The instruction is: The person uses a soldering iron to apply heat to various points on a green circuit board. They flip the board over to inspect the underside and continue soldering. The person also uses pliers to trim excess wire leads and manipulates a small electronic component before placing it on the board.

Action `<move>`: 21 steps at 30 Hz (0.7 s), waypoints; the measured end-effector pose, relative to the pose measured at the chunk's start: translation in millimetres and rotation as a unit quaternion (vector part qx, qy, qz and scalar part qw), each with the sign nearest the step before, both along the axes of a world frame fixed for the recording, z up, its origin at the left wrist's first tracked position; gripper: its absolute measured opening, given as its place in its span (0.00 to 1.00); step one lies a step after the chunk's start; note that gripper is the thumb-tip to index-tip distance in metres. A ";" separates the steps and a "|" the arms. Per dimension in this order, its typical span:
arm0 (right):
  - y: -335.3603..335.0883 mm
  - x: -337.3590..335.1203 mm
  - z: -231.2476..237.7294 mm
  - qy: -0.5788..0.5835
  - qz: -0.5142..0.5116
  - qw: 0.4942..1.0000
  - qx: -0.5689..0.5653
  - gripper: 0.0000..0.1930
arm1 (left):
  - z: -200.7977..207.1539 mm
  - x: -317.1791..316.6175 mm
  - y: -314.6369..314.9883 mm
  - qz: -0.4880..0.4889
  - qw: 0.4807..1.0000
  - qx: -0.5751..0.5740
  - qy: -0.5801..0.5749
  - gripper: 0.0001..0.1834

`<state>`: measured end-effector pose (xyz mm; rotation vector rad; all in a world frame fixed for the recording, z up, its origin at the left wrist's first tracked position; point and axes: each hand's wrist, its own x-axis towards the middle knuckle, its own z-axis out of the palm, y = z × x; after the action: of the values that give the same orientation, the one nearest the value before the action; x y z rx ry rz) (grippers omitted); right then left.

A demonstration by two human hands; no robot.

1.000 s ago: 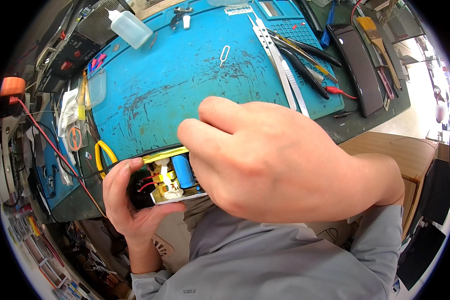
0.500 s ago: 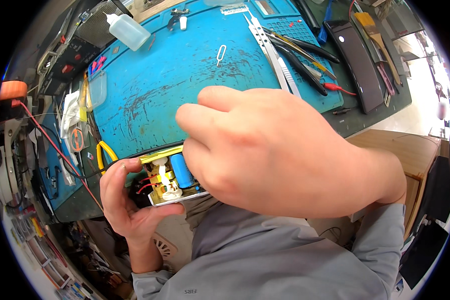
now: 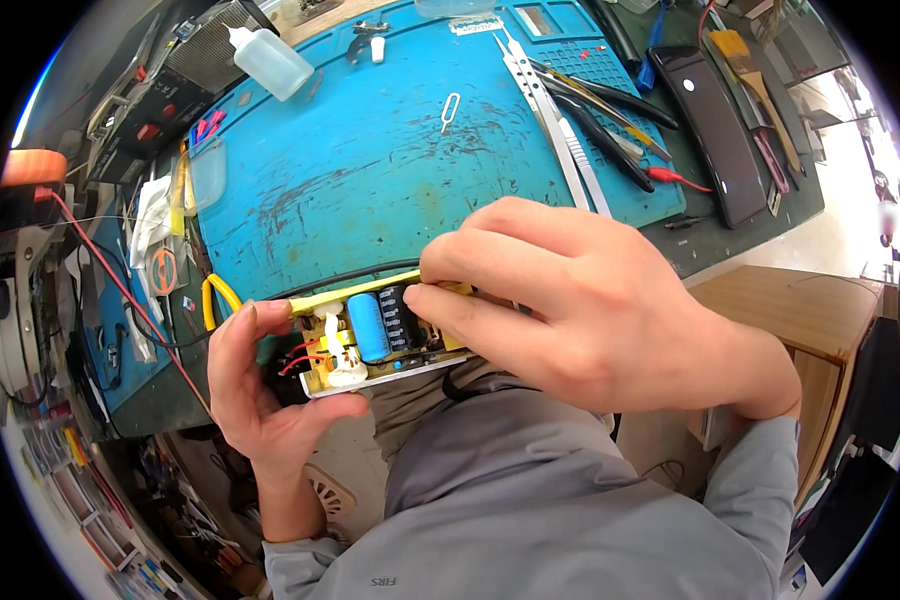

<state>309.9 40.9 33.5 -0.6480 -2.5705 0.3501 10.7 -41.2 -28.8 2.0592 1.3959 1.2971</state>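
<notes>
Just beyond my lap, held off the bench, is a power supply circuit board [image 3: 430, 338] with a yellow strip along its far edge and a pale metal edge on the near side. A blue cylindrical capacitor [image 3: 369, 327], a black capacitor [image 3: 398, 318], white glue [image 3: 346, 366] and red wires [image 3: 302, 357] show on it. My left hand [image 3: 260, 390] is closed on its left end, thumb underneath and fingers at the upper corner. Over the right end, my right hand [image 3: 580, 310] has its fingers bent against the board by the black capacitor; the fingers hide that end.
A blue work mat [image 3: 340, 190] covers the bench, with a SIM eject pin [image 3: 451, 112], tweezers [image 3: 545, 115] and black-handled pliers [image 3: 602, 130] on it. Right of these lie a dark phone [image 3: 708, 130] and a brush [image 3: 745, 60]. A squeeze bottle [image 3: 273, 65] lies far left; yellow handles [image 3: 222, 296] are beside my left hand.
My right hand has moved right and slightly down, uncovering the black capacitor and more of the board. The left hand keeps its hold, shifted slightly right.
</notes>
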 end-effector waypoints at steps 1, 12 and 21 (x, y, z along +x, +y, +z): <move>-1.3 0.3 -1.8 0.001 0.001 1.000 0.001 0.20 | 0.5 0.3 0.8 -0.001 1.000 0.000 0.000 0.61; -3.0 -1.7 -6.5 0.020 -0.006 1.000 0.008 0.19 | 2.9 3.2 2.0 -0.001 1.000 0.006 -0.008 0.62; 6.3 -1.2 -8.0 0.063 -0.008 0.997 -0.036 0.18 | 23.1 10.6 12.2 0.045 0.997 -0.055 -0.037 0.65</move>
<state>308.7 47.3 25.5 -0.6511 -2.4416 0.4652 21.3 -29.0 -5.7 1.8780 1.5075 1.2862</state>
